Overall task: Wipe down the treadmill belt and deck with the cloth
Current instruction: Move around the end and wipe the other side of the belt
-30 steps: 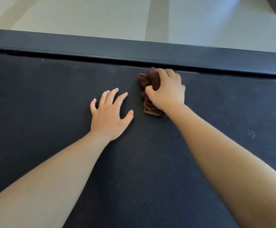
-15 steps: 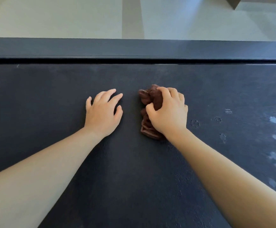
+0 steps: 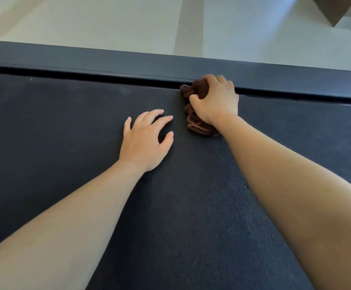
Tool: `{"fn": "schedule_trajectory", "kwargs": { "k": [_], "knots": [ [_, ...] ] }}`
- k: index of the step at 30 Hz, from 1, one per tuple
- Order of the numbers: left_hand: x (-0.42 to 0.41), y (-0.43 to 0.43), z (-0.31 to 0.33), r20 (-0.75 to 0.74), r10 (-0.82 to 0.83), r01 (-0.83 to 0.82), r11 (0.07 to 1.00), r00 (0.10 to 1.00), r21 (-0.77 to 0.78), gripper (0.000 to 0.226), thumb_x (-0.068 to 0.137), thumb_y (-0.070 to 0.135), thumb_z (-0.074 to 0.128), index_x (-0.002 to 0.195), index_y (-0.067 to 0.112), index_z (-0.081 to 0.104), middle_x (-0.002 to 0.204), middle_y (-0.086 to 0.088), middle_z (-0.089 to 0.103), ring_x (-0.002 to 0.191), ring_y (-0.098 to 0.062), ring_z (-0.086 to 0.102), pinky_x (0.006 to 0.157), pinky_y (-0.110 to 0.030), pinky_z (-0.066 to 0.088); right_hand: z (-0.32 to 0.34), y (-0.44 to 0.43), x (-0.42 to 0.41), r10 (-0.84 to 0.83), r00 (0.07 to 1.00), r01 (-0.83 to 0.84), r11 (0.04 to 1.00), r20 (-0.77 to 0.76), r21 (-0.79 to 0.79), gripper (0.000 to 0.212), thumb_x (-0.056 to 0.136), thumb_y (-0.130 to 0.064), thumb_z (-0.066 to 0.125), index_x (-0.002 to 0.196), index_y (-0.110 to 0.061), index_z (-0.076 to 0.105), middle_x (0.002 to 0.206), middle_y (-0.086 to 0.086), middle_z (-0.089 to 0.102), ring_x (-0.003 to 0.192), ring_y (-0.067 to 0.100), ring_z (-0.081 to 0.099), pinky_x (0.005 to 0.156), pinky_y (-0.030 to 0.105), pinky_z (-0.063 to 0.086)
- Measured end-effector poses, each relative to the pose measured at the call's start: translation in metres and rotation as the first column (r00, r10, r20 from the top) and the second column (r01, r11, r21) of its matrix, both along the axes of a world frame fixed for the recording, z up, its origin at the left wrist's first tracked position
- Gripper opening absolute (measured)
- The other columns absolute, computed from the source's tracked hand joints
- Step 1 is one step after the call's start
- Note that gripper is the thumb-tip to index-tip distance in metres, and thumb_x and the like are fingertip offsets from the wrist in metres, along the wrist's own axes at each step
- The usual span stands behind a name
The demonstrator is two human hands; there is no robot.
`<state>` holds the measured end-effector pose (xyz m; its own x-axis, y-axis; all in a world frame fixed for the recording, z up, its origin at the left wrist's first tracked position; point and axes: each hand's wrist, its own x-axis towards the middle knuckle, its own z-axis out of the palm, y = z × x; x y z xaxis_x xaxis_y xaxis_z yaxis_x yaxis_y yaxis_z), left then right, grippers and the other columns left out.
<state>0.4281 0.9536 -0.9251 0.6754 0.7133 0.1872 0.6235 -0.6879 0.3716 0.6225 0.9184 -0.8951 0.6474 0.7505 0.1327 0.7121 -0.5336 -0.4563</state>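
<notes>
The dark treadmill belt (image 3: 65, 126) fills most of the head view. Along its far edge runs the smooth dark deck rail (image 3: 86, 59), with a narrow gap between them. A crumpled dark brown cloth (image 3: 193, 120) lies on the belt right at that gap. My right hand (image 3: 216, 101) grips the cloth from above, fingers curled over it and reaching the edge of the rail. My left hand (image 3: 145, 141) rests flat on the belt just left of the cloth, fingers spread, holding nothing.
Beyond the rail lies a pale tiled floor (image 3: 107, 24) with a darker stripe. The corner of a brown box-like object (image 3: 333, 9) shows at the top right. The belt stretches wide to the left and right of my arms.
My right hand has pushed the cloth away from me, from mid-belt up to the gap at the far rail. My left hand has stayed flat on the belt, its fingers spread wider.
</notes>
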Motion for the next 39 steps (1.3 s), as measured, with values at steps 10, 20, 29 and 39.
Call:
{"fn": "schedule_trajectory", "kwargs": {
  "k": [10, 20, 29, 39],
  "knots": [
    [0.001, -0.001, 0.003, -0.002, -0.001, 0.001, 1.000, 1.000, -0.016, 0.039, 0.090, 0.041, 0.045, 0.129, 0.036, 0.049, 0.142, 0.015, 0.038, 0.134, -0.008, 0.027, 0.114, -0.050, 0.009, 0.002, -0.053, -0.018, 0.086, 0.996, -0.086, 0.996, 0.001, -0.005, 0.056, 0.080, -0.042, 0.055, 0.133, -0.025, 0.047, 0.134, 0.002, 0.048, 0.123, 0.029, 0.039, 0.094, 0.044, 0.039],
    [0.000, -0.009, 0.005, 0.015, -0.021, 0.021, 1.000, 1.000, 0.023, 0.037, 0.092, 0.035, 0.047, 0.127, 0.029, 0.056, 0.142, 0.005, 0.045, 0.133, -0.021, 0.034, 0.108, -0.044, 0.022, -0.004, -0.203, -0.092, 0.069, 0.998, -0.070, 0.996, 0.014, 0.063, 0.055, 0.078, -0.045, 0.050, 0.130, -0.028, 0.048, 0.129, -0.006, 0.048, 0.119, 0.021, 0.040, 0.092, 0.047, 0.043],
    [-0.083, -0.137, 0.014, -0.116, -0.225, 0.219, 0.974, 0.967, -0.064, 0.047, 0.092, 0.037, 0.047, 0.137, 0.027, 0.045, 0.150, 0.001, 0.033, 0.141, -0.020, 0.023, 0.114, -0.048, 0.016, 0.002, -0.279, -0.128, 0.091, 0.996, -0.090, 0.994, -0.009, 0.056, 0.051, 0.078, -0.043, 0.054, 0.127, -0.029, 0.052, 0.126, -0.009, 0.051, 0.117, 0.021, 0.043, 0.090, 0.044, 0.044],
    [-0.198, -0.230, 0.030, -0.303, -0.393, 0.379, 0.919, 0.869, -0.106, 0.055, 0.088, 0.050, 0.034, 0.138, 0.029, 0.043, 0.151, 0.006, 0.032, 0.139, -0.015, 0.028, 0.111, -0.041, 0.020, 0.005, -0.300, -0.155, 0.136, 0.990, -0.136, 0.991, -0.041, 0.013, 0.054, 0.079, -0.041, 0.055, 0.131, -0.026, 0.048, 0.133, -0.005, 0.045, 0.123, 0.024, 0.037, 0.095, 0.048, 0.041]
  ]
}}
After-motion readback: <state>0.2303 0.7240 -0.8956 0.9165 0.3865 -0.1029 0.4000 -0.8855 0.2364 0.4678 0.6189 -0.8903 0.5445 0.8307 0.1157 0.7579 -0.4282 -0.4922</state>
